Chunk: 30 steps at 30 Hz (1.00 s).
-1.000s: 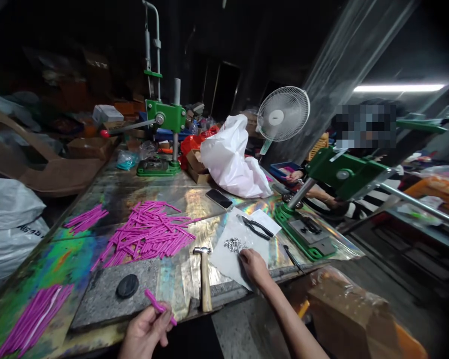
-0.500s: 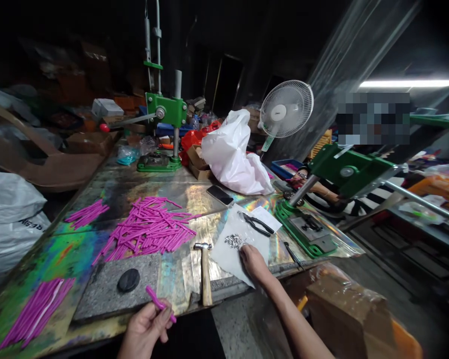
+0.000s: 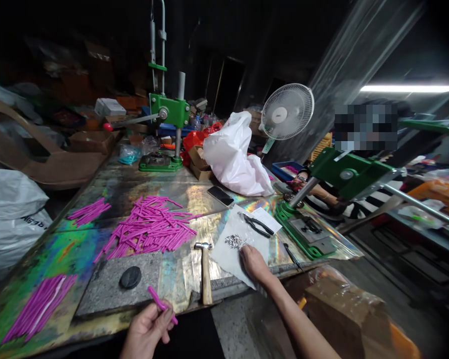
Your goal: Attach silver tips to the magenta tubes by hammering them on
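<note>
Between the thumb and fingers of my left hand [image 3: 149, 326] is a short magenta tube [image 3: 157, 299], held just off the table's front edge. My right hand [image 3: 253, 262] reaches down to a small heap of silvery metal pieces [image 3: 235, 241] on a white sheet [image 3: 226, 257]. Its fingertips are drawn together at the heap's edge, and what they pinch is hidden. A large pile of magenta strips [image 3: 149, 227] lies left of centre. Near my left hand, a black round disc [image 3: 130, 277] rests on a grey stone slab [image 3: 101, 294]. A hammer [image 3: 205, 274] lies between my hands.
Black-handled pliers [image 3: 261, 227] lie on the sheet, with a phone [image 3: 220, 195] behind. Green hand presses stand at the back [image 3: 168, 112] and right [image 3: 303, 229]. A white plastic bag [image 3: 237, 159] and a fan [image 3: 287, 112] are farther back. A co-worker's arm [image 3: 324, 192] shows at right.
Both hands stay nearly in place, the left still holding the magenta tube and the right still at the metal pieces. The camera view has shifted slightly.
</note>
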### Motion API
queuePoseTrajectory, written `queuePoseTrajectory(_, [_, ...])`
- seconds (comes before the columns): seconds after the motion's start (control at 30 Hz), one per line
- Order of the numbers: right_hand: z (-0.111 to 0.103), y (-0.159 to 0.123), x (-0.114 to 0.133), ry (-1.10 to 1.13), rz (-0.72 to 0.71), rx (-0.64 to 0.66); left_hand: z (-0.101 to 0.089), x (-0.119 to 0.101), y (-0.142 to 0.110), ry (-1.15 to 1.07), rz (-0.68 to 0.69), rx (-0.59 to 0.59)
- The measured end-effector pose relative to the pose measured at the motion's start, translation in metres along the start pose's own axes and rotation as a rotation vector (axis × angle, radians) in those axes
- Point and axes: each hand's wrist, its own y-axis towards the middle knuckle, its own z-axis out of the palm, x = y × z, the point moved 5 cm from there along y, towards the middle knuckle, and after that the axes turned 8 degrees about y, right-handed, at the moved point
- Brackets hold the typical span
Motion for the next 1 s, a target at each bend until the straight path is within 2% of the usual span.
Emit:
queuePoseTrajectory(0.17, [-0.008,-0.005,0.002,0.234,0.032,-0.094,-0.001,0.003,0.004,-0.015,0.0,0.023])
queuePoseTrajectory(0.3, [-0.014,-0.019,0.031,0.505,0.002,-0.139,-0.001,-0.001,0.009,0.007,-0.009,0.101])
queuePoseTrajectory(0.37, [-0.013,-0.03,0.056,0.659,-0.031,-0.104,0.0,-0.004,0.011,0.007,-0.001,0.135])
queuePoseTrajectory(0.5, [-0.003,-0.056,0.11,0.911,-0.076,0.058,0.002,-0.014,0.01,-0.047,0.046,0.138])
queuePoseTrajectory(0.63, [0.013,-0.078,0.149,1.249,0.007,0.211,0.005,-0.022,0.006,-0.157,0.044,0.139])
queuePoseTrajectory(0.7, [0.018,-0.086,0.164,1.421,0.056,0.236,0.006,-0.024,0.004,-0.231,0.019,0.142])
queuePoseTrajectory(0.8, [0.02,-0.093,0.181,1.554,0.081,0.239,0.006,-0.026,0.002,-0.348,-0.029,0.134])
queuePoseTrajectory(1.0, [0.019,-0.098,0.196,1.579,0.082,0.274,0.004,-0.03,-0.001,-0.459,-0.053,0.127])
